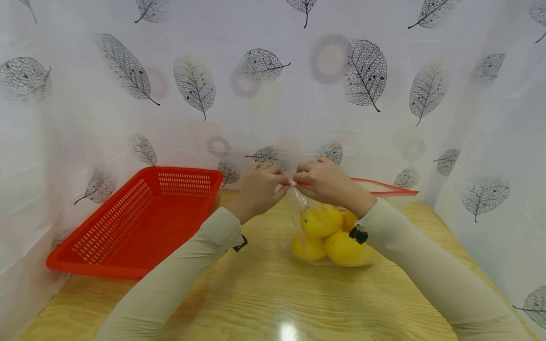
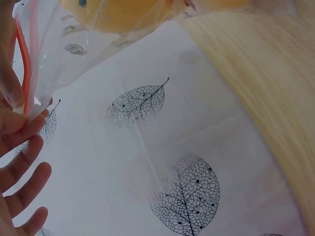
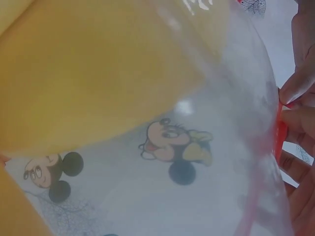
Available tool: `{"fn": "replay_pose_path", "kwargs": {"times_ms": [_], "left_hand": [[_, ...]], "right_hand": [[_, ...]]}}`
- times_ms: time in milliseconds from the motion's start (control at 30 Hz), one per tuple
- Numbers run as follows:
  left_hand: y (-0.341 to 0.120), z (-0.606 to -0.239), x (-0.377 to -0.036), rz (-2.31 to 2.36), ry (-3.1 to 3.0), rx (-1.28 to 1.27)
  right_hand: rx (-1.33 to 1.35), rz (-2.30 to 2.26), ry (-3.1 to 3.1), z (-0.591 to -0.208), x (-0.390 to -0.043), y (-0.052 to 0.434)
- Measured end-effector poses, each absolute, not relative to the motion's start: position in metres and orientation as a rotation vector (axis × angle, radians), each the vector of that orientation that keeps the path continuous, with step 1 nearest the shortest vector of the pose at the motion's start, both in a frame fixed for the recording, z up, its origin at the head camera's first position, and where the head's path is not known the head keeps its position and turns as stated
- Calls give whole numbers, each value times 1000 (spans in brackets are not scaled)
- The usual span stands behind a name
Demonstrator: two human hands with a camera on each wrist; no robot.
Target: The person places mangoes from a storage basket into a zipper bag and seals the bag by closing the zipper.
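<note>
A clear zip bag (image 1: pixel 297 206) with a red zip strip (image 1: pixel 394 192) stands on the table, holding several yellow fruits (image 1: pixel 322 221). My left hand (image 1: pixel 261 188) pinches the left end of the strip between thumb and forefinger. Right beside it, my right hand (image 1: pixel 327 183) pinches the same strip, its fingertips almost meeting the left ones. To the right of the hands, the red edges spread apart in a loop. Cartoon prints (image 3: pixel 179 145) show on the bag in the right wrist view. The left hand's other fingers (image 2: pixel 29 191) are spread in the left wrist view.
A red plastic basket (image 1: pixel 102 271) with slotted walls sits at the left of the wooden table (image 1: pixel 256 293). A white curtain (image 1: pixel 281 123) with leaf prints hangs behind the table and along both sides.
</note>
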State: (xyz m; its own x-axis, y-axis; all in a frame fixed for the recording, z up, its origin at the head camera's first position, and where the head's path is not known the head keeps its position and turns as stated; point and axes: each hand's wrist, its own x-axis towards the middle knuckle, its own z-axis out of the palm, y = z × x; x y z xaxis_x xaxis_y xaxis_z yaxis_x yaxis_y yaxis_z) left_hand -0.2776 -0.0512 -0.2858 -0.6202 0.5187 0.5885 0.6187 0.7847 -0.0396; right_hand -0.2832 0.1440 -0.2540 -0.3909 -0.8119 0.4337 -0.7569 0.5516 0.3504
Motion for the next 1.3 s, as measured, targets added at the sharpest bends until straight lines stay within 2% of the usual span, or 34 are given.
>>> {"fn": "replay_pose_path", "kwargs": {"times_ms": [900,1300], "left_hand": [[-51,-289,-280,-182,-2381,-875],[-47,-290,-278,9,-2266,-875]], "right_hand": [[1271,-111,-2240,-259,-285,152],[1199,-196,-2202,-262,-279,154]]}}
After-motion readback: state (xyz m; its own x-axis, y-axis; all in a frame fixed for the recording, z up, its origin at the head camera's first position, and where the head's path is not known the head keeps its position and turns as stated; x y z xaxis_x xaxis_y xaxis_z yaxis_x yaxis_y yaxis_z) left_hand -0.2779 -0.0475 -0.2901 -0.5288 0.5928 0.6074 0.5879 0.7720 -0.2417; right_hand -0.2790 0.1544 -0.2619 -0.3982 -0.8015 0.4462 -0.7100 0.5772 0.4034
